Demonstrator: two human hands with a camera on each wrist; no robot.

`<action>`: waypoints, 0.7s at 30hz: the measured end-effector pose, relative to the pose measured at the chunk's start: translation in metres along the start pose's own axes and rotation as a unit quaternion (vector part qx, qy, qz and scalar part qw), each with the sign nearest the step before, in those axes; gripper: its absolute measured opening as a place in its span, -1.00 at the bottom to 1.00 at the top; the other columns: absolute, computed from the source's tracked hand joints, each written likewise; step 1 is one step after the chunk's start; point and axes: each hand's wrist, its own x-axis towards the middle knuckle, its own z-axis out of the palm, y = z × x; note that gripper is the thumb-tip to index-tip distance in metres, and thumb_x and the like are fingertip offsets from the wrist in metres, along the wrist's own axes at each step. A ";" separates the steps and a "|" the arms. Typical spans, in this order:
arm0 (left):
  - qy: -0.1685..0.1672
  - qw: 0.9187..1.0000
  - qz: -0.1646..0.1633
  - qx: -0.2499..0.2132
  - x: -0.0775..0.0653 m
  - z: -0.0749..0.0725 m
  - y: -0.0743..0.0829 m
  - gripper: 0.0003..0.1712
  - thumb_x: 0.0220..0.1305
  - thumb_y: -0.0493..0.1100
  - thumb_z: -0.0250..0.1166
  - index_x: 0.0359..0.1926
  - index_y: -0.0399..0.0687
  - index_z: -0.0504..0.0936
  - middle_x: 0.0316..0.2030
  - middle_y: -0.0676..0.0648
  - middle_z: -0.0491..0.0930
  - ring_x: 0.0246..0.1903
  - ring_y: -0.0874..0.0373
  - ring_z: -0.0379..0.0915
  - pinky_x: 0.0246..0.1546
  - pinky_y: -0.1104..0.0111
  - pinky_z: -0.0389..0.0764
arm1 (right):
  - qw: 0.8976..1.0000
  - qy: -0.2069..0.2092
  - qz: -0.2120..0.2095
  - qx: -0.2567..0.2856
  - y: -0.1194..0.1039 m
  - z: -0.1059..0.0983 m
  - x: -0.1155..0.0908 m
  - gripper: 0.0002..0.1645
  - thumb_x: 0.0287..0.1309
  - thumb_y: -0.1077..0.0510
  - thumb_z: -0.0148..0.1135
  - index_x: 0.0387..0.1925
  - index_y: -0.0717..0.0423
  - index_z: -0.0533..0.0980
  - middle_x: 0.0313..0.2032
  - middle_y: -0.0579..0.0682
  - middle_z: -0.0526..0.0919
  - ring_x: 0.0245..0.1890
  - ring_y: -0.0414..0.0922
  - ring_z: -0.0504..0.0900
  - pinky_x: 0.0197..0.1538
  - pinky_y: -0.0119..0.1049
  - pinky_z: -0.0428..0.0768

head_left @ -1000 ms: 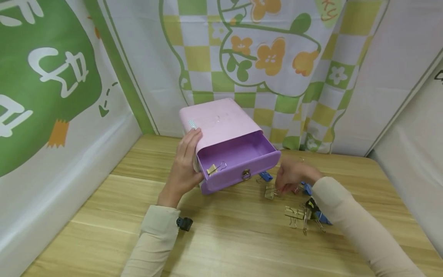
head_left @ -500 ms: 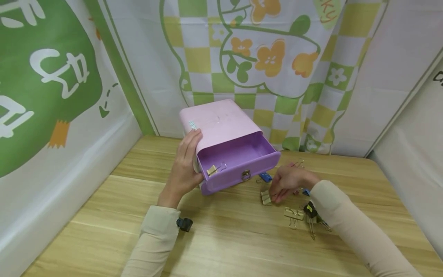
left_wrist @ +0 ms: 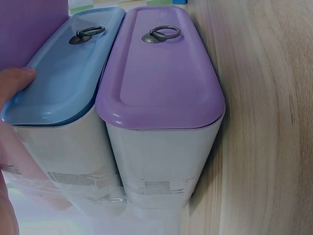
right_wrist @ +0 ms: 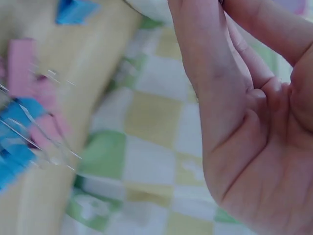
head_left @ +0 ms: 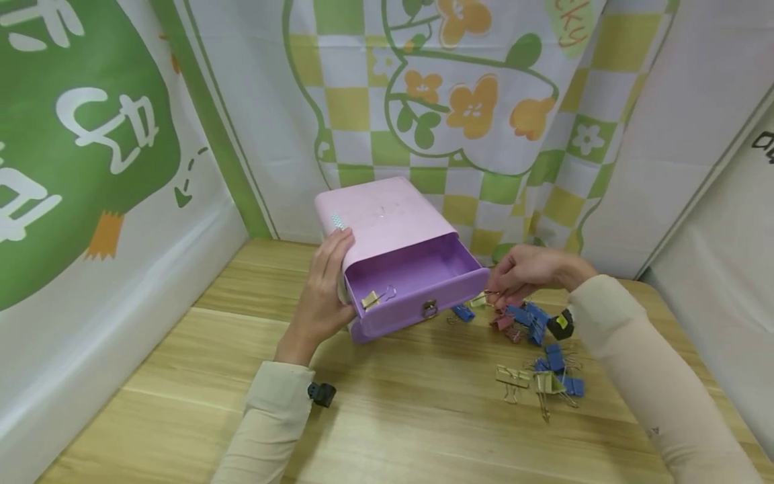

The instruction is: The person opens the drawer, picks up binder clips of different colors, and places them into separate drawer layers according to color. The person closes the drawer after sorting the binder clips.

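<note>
A pink-topped drawer box [head_left: 387,212] stands on the table with its upper purple drawer [head_left: 417,302] pulled out. One yellow binder clip [head_left: 371,300] lies inside, in the drawer's left front corner. My left hand [head_left: 320,296] holds the box's left side, fingers over the upper edge; its thumb lies on a blue drawer front [left_wrist: 73,73] in the left wrist view. Beside the drawer's right corner, my right hand [head_left: 526,272] pinches another yellow binder clip [head_left: 480,300] by its wire handle. In the right wrist view the fingertips are cut off.
Blue and red binder clips [head_left: 535,323] pile up below my right hand. Nearer the front lie yellow binder clips [head_left: 512,376] and more blue ones. A single blue clip [head_left: 463,312] sits under the open drawer. A patterned curtain [head_left: 363,107] hangs behind the table.
My right hand has picked up a yellow clip and moved up and back, to beside the drawer's right corner. More of the clip pile now shows. The left hand stays on the box.
</note>
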 end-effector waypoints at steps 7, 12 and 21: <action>0.003 1.000 0.006 0.003 0.000 0.000 0.000 0.31 -0.22 -0.23 0.74 0.57 -0.25 0.24 0.57 -0.24 0.26 0.60 -0.22 0.09 0.71 0.03 0.09 | 0.999 0.026 -0.011 0.015 -0.037 -0.033 -0.024 -0.61 0.52 0.27 0.17 0.19 0.50 0.56 -0.20 0.05 0.85 -0.22 -0.16 0.84 -0.03 -0.32 0.83; 0.001 1.000 0.002 0.006 -0.002 0.000 -0.001 0.29 -0.21 -0.24 0.73 0.56 -0.26 0.25 0.57 -0.24 0.26 0.61 -0.20 0.09 0.72 0.06 0.08 | 0.999 0.043 -0.017 0.006 -0.066 -0.044 -0.037 -0.62 0.52 0.27 0.17 0.21 0.46 0.55 -0.19 0.05 0.84 -0.20 -0.15 0.83 0.02 -0.29 0.83; 0.001 1.000 0.005 0.007 0.000 0.002 0.000 0.30 -0.22 -0.23 0.74 0.56 -0.26 0.25 0.57 -0.24 0.26 0.60 -0.21 0.09 0.72 0.06 0.07 | 0.998 0.024 -0.047 -0.030 -0.106 -0.032 -0.045 -0.70 0.48 0.24 0.24 0.09 0.38 0.65 -0.16 0.08 0.84 -0.19 -0.14 0.82 0.09 -0.26 0.81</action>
